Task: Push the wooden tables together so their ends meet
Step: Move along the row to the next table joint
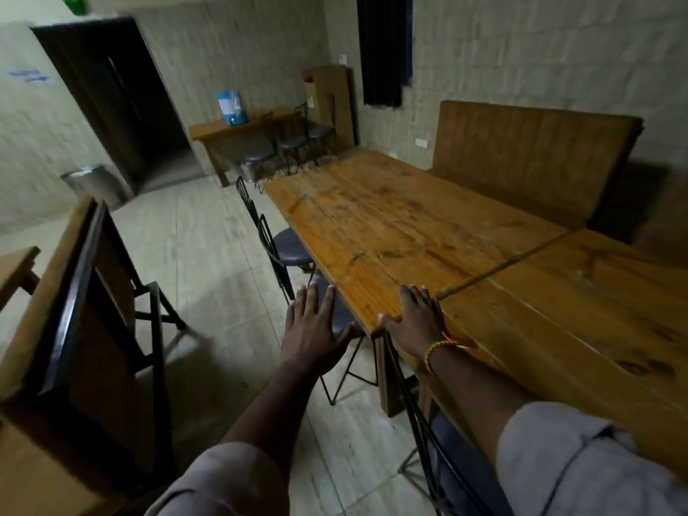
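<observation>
Right hand (pixel 417 322) flat on scuffed tables (pixel 409 225), ends touching

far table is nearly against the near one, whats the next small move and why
Probably bring the free left hand onto the far table near its corner, beside the right hand already flat there, and nudge it toward the near table. A thin dark seam shows between the ends, and it looks wider at the near edge.

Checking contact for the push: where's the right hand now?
Head view, centre: the right hand lies flat on the far table's near corner, beside the seam with the near table.
</observation>
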